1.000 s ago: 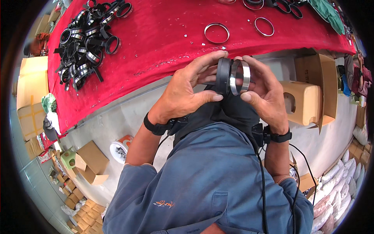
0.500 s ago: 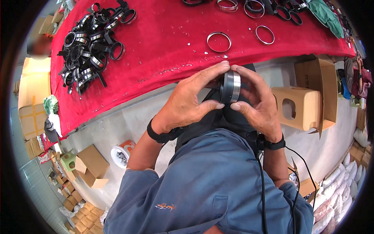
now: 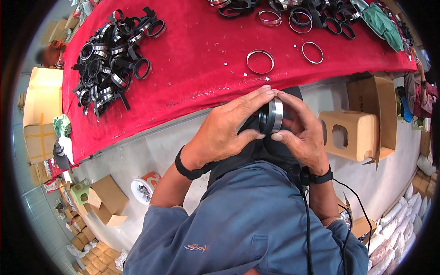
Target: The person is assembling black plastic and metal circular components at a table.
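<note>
In front of my waist, below the table's near edge, I hold a black ring [image 3: 262,120] with a shiny silver metal band [image 3: 276,114] at its right side. My left hand [image 3: 220,133] grips the black side, fingertips at the top and thumb underneath. On the silver side, my right hand [image 3: 306,133] curls round with its thumb at the bottom and fingers over the top. The fingertips of both hands nearly meet above the ring. Whether the band sits fully over the black ring cannot be made out. Two loose silver rings [image 3: 248,54] [image 3: 302,44] lie just beyond on the red cloth.
A red-covered table [image 3: 192,59] stretches across the front. Black rings with silver bands form a pile [image 3: 107,68] at its left; more rings [image 3: 300,18] lie at the far right, near a green cloth [image 3: 382,25]. A tan stool [image 3: 353,137], cardboard boxes [image 3: 107,199] and a white bucket [image 3: 141,190] stand around.
The view has shifted, so the table and rings appear slightly lower. Both hands keep hold of the ring, which is turned a little, with the black part more covered by the left hand.
</note>
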`<state>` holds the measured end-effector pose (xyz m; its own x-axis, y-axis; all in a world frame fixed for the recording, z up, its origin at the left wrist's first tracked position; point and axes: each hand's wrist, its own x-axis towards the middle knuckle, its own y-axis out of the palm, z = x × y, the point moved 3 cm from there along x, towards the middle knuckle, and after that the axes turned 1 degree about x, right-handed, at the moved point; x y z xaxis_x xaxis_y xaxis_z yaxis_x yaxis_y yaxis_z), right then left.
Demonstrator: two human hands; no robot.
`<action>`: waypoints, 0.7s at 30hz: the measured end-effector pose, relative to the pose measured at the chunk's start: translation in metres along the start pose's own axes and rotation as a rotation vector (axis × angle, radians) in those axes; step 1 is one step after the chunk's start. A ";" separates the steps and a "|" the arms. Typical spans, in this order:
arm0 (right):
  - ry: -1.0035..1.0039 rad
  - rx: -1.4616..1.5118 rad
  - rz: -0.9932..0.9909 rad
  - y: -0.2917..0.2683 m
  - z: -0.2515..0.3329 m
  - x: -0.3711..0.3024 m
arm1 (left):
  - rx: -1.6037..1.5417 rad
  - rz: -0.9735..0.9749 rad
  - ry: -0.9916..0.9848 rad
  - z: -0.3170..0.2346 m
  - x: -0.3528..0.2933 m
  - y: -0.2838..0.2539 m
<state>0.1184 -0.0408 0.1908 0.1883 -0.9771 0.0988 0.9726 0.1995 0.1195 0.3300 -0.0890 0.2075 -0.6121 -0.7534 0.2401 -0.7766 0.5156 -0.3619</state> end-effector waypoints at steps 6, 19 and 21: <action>0.028 0.077 -0.096 0.008 0.002 -0.002 | -0.056 -0.021 -0.025 0.004 0.002 0.003; -0.066 -0.298 -0.410 -0.005 0.007 0.011 | -0.815 0.105 -0.223 0.031 0.007 0.021; -0.041 -0.263 -0.496 -0.001 0.005 0.012 | -0.844 -0.153 -0.193 0.028 0.012 0.029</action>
<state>0.1191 -0.0522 0.1968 -0.3010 -0.9444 0.1326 0.9454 -0.3137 -0.0880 0.3042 -0.0948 0.1747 -0.5161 -0.8552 0.0474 -0.7454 0.4757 0.4669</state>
